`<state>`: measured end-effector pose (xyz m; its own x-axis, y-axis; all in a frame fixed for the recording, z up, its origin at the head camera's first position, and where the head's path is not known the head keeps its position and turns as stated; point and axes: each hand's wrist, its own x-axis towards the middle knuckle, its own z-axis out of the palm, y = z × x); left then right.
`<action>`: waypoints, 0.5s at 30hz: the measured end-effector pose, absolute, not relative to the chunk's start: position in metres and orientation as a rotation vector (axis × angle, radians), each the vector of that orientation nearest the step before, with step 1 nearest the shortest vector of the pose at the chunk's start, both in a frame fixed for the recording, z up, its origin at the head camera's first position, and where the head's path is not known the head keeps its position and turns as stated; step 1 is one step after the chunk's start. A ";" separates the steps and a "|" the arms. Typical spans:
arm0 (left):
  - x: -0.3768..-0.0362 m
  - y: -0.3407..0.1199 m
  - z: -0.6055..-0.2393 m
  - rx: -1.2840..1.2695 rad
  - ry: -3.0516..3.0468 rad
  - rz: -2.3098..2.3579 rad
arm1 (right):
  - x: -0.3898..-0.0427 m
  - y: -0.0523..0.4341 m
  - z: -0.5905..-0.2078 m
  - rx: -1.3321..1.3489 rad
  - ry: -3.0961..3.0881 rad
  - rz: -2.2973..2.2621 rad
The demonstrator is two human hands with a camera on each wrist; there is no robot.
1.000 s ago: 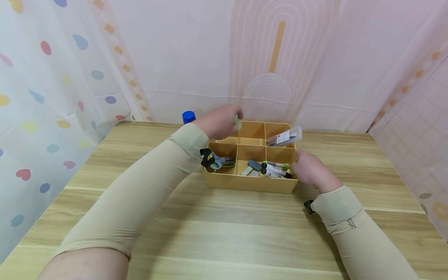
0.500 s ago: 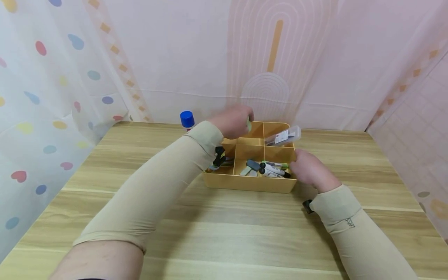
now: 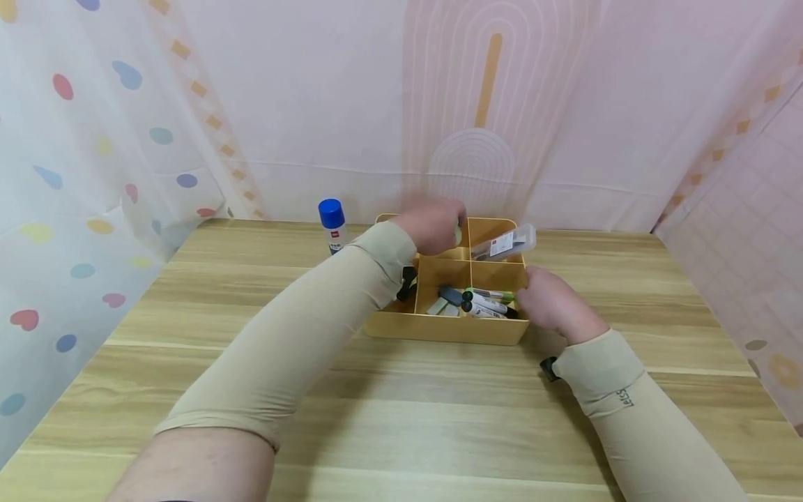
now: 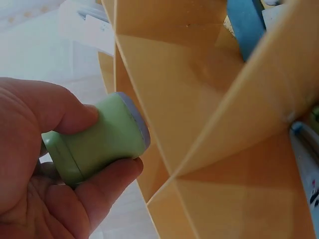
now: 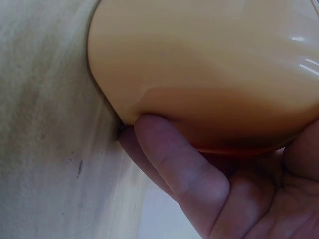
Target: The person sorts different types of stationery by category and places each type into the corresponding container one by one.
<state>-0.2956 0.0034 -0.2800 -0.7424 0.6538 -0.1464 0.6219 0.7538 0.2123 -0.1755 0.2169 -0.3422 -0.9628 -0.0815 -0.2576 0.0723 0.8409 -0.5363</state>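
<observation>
My left hand is over the back row of an orange-yellow divided organizer box. Its thumb and fingers pinch a small light-green rounded block with a grey-purple end, just above the box's divider walls in the left wrist view. At the box's right end, my right hand holds the side wall, a fingertip against its outer face in the right wrist view. Black-capped white markers, a green pen and a dark blue-grey eraser lie in the front compartments.
A clear plastic case with a white label leans in the back right compartment. Behind my left forearm stands a blue-capped glue stick. A patterned curtain hangs along the table's back edge.
My left hand has moved right with the green block, from the back left compartment toward the back middle one. More of the glue stick shows now. The right hand stays at the box's end.
</observation>
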 end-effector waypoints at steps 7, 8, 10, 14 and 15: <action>-0.295 0.009 -0.286 0.979 2.730 0.229 | -0.175 0.215 -0.341 0.005 2.737 -0.831; -0.294 0.009 -0.287 0.975 2.725 0.230 | -0.175 0.215 -0.341 0.006 2.736 -0.832; -0.292 0.009 -0.287 0.962 2.714 0.235 | -0.175 0.215 -0.342 0.005 2.736 -0.834; -0.292 0.010 -0.288 0.949 2.715 0.237 | -0.176 0.215 -0.342 0.003 2.745 -0.824; -0.293 0.010 -0.288 0.944 2.716 0.236 | -0.176 0.215 -0.342 0.003 2.748 -0.819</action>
